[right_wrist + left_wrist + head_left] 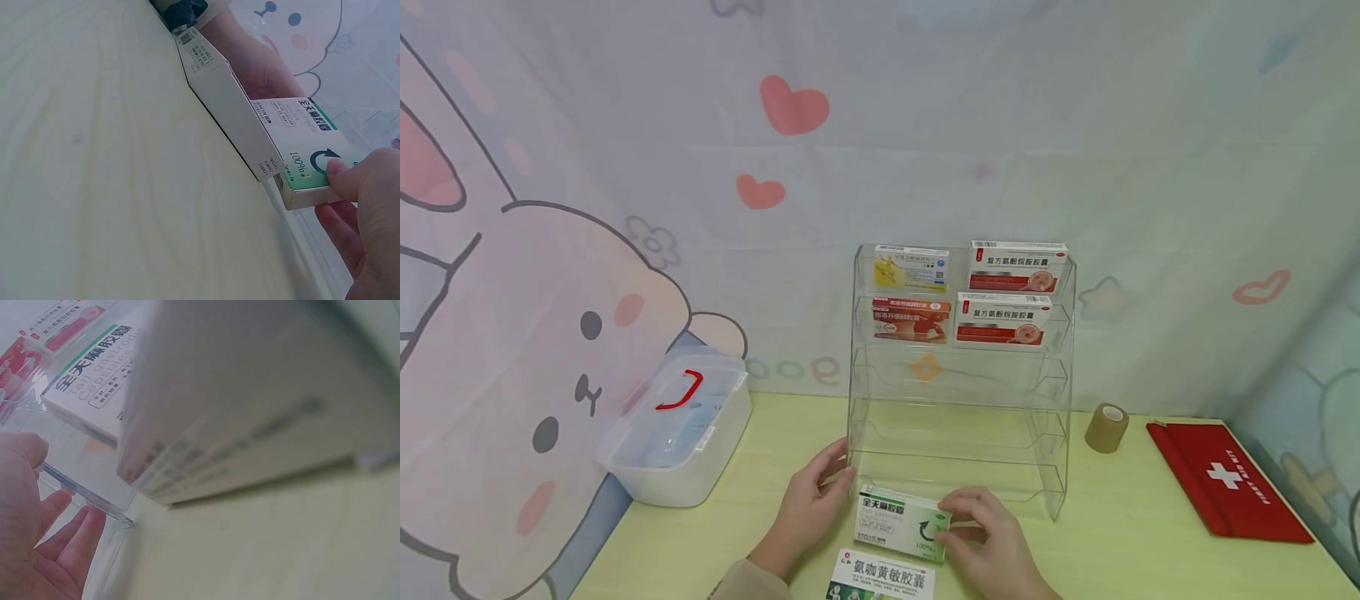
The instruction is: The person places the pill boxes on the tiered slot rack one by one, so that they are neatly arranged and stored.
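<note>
My right hand point(988, 542) pinches the right end of a white-and-green medicine box point(895, 525), thumb on its printed face and fingers behind, as the right wrist view shows. This box is tilted at the bottom front of a clear, tiered display rack point(962, 425). At the rack's lower left side, my left hand point(812, 504) holds the edge of the side panel between thumb and fingers point(84, 544). Nearer me stands another white medicine box point(883, 575) with dark lettering; its plain side point(250, 412) fills much of the left wrist view.
Upper tiers hold a yellow-and-white box point(912, 268), an orange-red box point(910, 322) and two red-and-white boxes point(1017, 268). Left stands a white lidded container point(681, 479) with a red handle. A tan tape roll point(1107, 427) and red first aid pouch point(1228, 483) lie right.
</note>
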